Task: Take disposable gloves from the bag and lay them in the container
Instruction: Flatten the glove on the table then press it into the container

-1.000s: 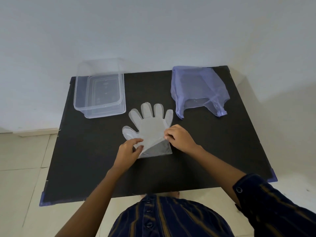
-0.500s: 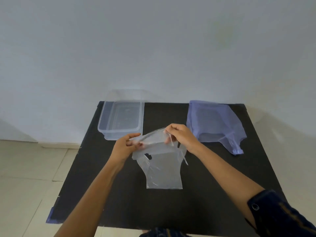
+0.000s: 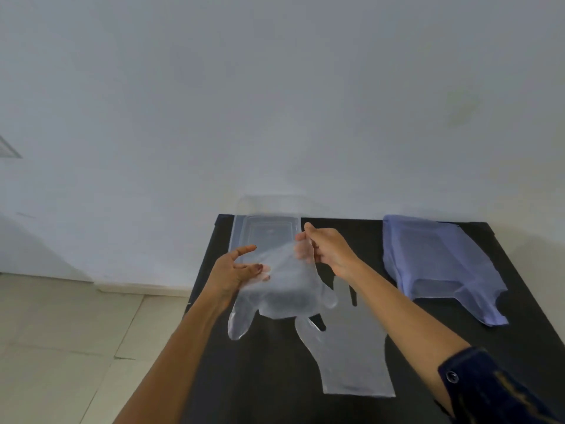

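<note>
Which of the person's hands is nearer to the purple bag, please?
The right hand. It is up over the table's middle, pinching the lifted glove, with the purple bag to its right. The left hand holds the glove's opposite edge, farther away.

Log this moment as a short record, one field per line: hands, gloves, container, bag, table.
left hand: pinches one edge of the held glove
right hand: pinches the opposite edge
held glove: clear, lifted off the table, hanging between the hands in front of the container
second glove: clear, flat on the table, nearer the person
container: clear, open, far left of the table, by the wall; partly hidden by the held glove
bag: bluish, far right of the table
table: black top
</note>
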